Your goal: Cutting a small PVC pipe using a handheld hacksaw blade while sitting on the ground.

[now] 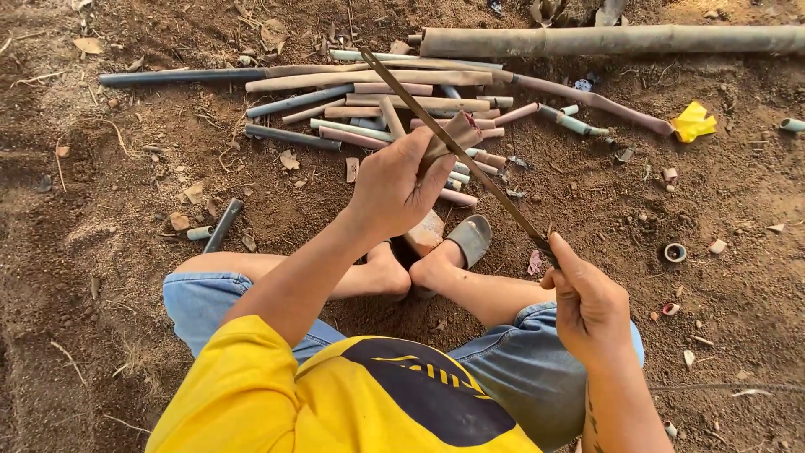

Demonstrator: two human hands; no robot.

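My left hand [394, 184] grips a short, dirty length of pipe [453, 134], held upright above my feet. My right hand [587, 306] holds the near end of a long thin saw blade [457, 151]. The blade runs diagonally up and left, and lies across the upper part of the pipe. I sit on the ground, knees apart, in blue denim shorts and a yellow shirt. One foot wears a grey slipper [471, 239]. A brick-coloured block [426, 232] sits between my feet.
A heap of cut pipe pieces [377, 105] lies on the brown dirt beyond my hands. A long thick pipe [612, 39] runs along the top. A yellow scrap [693, 122] lies at the right, and a small pipe ring [675, 252] nearer.
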